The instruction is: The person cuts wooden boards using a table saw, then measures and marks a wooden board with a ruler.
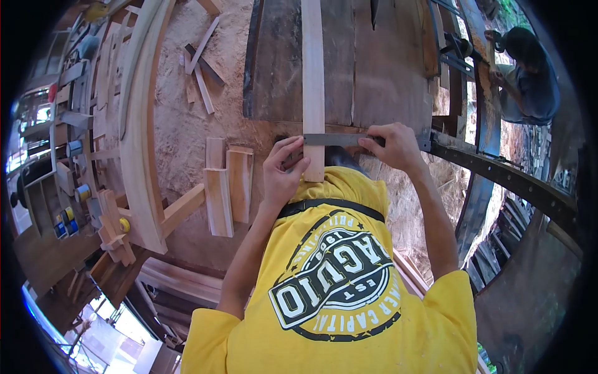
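Observation:
A long pale wooden strip [314, 75] runs away from my waist, its near end resting against the yellow shirt. Across it lies a flat grey metal ruler [333, 139], at about a right angle to its length. My right hand [393, 147] pinches the ruler's right end between thumb and fingers. At the strip's left edge is my left hand [284, 167], with bent fingers and thumb closing at the ruler's left end. Something dark shows between those fingers; its shape is partly hidden.
Short wooden blocks [218, 202] stand to the left, beside a long thick beam [142, 137]. Thin offcuts [202, 68] lie on the sawdust-covered ground. Dark boards [280, 68] lie beneath the strip. A black metal rail [498, 171] crosses at right, and another person [529, 81] bends over work beyond it.

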`<move>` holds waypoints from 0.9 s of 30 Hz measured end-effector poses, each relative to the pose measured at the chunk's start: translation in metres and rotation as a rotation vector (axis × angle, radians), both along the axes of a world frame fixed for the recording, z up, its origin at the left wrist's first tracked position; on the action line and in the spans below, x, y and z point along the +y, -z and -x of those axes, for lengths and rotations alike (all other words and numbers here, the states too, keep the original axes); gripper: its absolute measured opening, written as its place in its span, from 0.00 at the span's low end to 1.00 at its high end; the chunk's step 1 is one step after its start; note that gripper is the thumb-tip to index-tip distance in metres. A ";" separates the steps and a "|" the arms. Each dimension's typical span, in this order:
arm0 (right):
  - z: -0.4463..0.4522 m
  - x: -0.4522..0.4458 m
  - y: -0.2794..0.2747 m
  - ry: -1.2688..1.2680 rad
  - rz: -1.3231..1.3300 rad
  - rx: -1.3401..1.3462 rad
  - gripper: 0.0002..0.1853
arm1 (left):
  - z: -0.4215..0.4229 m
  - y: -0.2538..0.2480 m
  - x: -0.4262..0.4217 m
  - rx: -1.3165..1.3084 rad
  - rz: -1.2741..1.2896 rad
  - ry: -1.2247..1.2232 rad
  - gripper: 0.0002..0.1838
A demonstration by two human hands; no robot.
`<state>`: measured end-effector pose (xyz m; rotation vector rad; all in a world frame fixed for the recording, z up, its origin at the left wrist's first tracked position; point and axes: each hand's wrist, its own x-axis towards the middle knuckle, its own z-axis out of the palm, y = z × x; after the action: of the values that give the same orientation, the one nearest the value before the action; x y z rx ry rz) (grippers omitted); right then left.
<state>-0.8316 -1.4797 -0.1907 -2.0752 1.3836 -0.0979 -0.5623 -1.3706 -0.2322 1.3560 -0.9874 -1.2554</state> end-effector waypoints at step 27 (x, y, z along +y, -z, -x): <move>-0.004 -0.004 -0.015 -0.048 -0.056 0.054 0.17 | -0.013 0.022 0.003 -0.200 0.179 0.033 0.21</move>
<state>-0.8271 -1.4837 -0.1754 -2.0770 1.3526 0.0166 -0.5496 -1.3676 -0.2546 1.3466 -1.2358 -1.0420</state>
